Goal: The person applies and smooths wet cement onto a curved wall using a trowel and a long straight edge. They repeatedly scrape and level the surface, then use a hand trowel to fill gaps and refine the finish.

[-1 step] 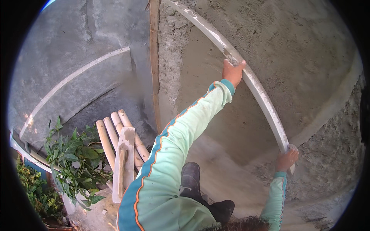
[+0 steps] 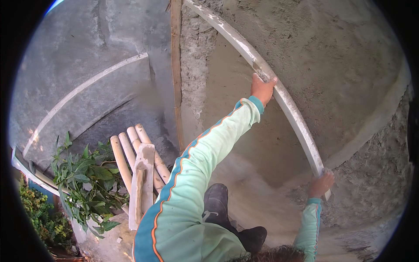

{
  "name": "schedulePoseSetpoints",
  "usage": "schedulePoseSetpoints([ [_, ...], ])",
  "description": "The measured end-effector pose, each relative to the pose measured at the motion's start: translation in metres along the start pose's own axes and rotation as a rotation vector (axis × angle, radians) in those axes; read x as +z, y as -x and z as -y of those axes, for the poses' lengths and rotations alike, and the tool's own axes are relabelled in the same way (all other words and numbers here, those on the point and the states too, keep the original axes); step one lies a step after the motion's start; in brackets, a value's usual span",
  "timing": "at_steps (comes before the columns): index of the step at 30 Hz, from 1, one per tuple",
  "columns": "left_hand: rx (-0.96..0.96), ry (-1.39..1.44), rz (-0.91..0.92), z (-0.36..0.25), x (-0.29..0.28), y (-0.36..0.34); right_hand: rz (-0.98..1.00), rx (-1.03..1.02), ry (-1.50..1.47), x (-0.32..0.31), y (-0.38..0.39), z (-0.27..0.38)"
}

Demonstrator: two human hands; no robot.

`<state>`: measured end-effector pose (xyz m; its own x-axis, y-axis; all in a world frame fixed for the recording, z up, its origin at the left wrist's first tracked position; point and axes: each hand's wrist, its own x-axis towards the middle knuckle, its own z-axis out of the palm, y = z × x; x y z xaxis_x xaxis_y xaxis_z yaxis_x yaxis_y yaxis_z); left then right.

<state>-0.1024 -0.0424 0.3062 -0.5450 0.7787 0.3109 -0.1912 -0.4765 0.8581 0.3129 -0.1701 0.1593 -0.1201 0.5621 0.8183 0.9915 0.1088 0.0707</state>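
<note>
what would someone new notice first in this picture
Probably the long pale bar, sweeping from top centre to lower right across the rough grey surface, gripped by the left hand midway and the right hand near its lower end. Next, perhaps, the bright green leaves at lower left, beside pale round poles.

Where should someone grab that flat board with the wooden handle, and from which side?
Probably best by the middle of its wooden handle, coming from above: the handle runs lengthwise on the upward face of the flat board, while pale poles lie beneath part of it.
</note>
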Motion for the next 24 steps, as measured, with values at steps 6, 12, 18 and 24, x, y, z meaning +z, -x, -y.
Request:
schedulePoseSetpoints([
  [6, -0.299, 0.035, 0.084, 0.083, -0.1, 0.124, 0.531, 0.157, 0.215, -0.076, 0.193, -0.036],
  [12, -0.329, -0.146, 0.028, 0.179, -0.201, 0.186, 1.017, 0.606, 0.309, -0.279, 0.269, -0.165],
  [18, -0.463, -0.169, -0.007, 0.26, -0.22, 0.246, 1.458, 1.079, 0.339, -0.438, 0.364, -0.163],
  [24, -0.622, -0.09, -0.041, 0.3, -0.254, 0.286, 1.276, 0.441, 0.634, -0.423, 0.426, -0.066],
])
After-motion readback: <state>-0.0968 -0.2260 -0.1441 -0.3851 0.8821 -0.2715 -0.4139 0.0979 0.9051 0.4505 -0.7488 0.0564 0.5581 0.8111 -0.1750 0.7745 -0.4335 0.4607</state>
